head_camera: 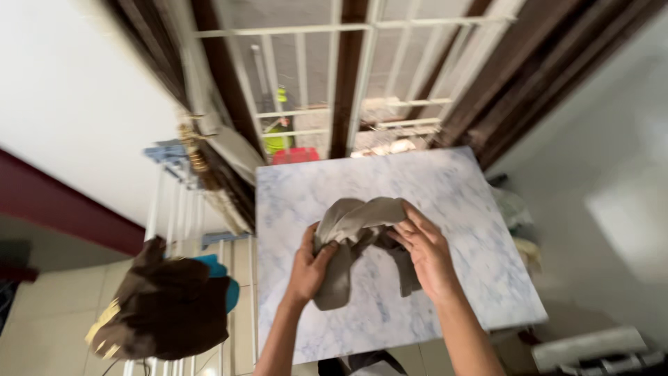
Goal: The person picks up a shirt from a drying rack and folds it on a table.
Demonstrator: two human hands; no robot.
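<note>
Both of my hands hold a crumpled grey-brown cloth garment (356, 224) just above a white marble-patterned tabletop (445, 188). My left hand (311, 266) grips its left side, with a fold hanging down past the wrist. My right hand (422, 249) clasps the right side, fingers curled over the bunched top. A darker part of the cloth trails under my right hand.
A white drying rack (174, 209) stands left of the table with dark brown and teal clothes (170, 306) heaped on it. Behind the table is a white metal window grille (348, 76) in a dark wooden frame. White walls rise on both sides.
</note>
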